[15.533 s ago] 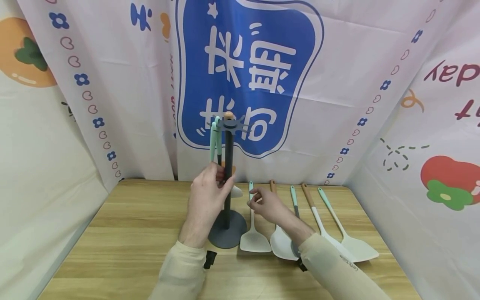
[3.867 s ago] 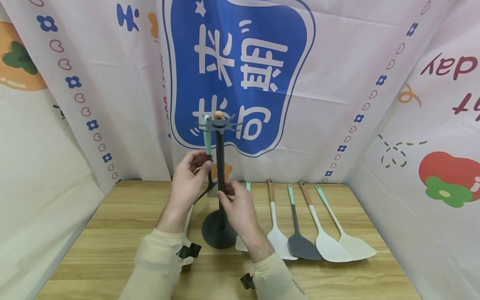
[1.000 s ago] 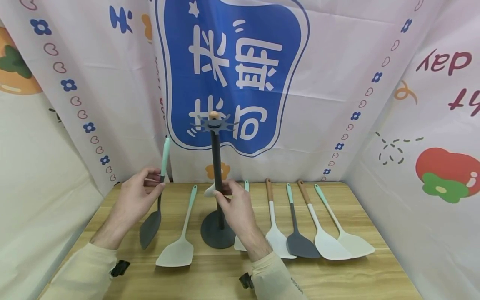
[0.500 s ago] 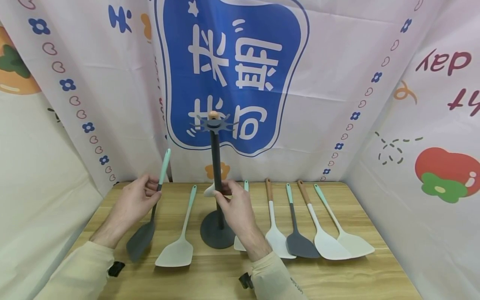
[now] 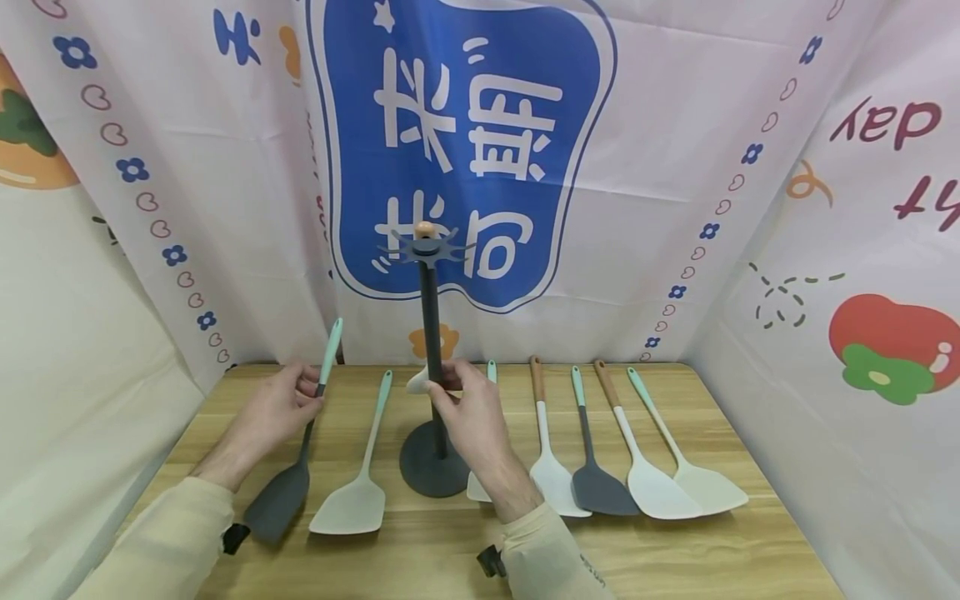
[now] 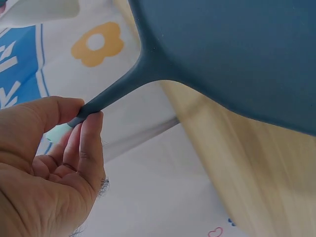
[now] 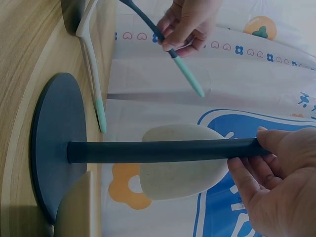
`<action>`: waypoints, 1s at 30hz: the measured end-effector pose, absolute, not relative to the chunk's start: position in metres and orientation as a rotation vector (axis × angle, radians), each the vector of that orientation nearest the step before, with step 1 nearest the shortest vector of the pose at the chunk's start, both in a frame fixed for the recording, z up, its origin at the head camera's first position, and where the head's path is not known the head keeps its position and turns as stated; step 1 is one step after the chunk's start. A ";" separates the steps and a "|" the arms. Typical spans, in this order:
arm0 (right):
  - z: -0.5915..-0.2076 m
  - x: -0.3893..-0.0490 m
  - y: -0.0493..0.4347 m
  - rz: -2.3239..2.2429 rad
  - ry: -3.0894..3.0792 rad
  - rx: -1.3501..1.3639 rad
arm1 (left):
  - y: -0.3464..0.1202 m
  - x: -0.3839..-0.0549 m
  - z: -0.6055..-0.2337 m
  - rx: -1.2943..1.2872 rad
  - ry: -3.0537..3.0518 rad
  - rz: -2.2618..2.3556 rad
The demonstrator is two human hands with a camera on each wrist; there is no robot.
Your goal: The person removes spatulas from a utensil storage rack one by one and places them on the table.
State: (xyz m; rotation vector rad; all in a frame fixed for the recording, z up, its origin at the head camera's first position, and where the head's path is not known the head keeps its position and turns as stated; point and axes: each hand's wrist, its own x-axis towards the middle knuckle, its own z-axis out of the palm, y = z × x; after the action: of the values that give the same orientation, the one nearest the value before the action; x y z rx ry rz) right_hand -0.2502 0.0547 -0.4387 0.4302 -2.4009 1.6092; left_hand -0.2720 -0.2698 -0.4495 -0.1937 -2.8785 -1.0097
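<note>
My left hand (image 5: 273, 407) pinches the neck of a dark grey turner (image 5: 279, 504) with a mint handle, just below the handle. Its wide blade (image 6: 232, 54) points toward the table's front left; whether it touches the wood I cannot tell. With thumb and fingers, my right hand (image 5: 474, 414) grips the dark pole of a utensil stand (image 5: 431, 321). The stand is upright on its round base. Behind the pole hangs a utensil with a whitish head (image 7: 173, 185) and wooden handle tip (image 5: 424, 228); the pole partly hides it. A pale turner (image 5: 351, 507) lies between my left hand and the base.
Right of the stand, several turners lie in a row: a pale one (image 5: 477, 488) partly behind my right hand, a white one (image 5: 557, 483), a dark grey one (image 5: 602, 487), another white one (image 5: 660, 487) and a pale one (image 5: 711, 490). Printed cloth encloses the wooden table (image 5: 420, 558).
Both mint-handled utensils earlier hanging on the stand are off it: the pale turner lies on the left, and my left hand has lowered the dark one toward the table. My right hand stays on the pole.
</note>
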 end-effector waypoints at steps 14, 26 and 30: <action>-0.438 -0.250 0.055 1.613 -2.397 0.432 | -0.272 -0.287 -0.472 -0.184 -2.942 -0.990; -0.439 -0.250 0.054 1.612 -2.401 0.426 | -0.269 -0.295 -0.482 -0.150 -2.995 -0.940; -0.438 -0.250 0.054 1.611 -2.400 0.429 | -0.269 -0.296 -0.482 -0.138 -3.012 -0.943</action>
State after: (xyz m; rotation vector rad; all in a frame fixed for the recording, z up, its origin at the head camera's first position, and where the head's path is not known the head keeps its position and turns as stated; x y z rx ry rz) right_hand -0.2503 0.0543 -0.4385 0.4294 -2.3997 1.6108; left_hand -0.2965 -0.2686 -0.4822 -0.1378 -3.0125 -0.9428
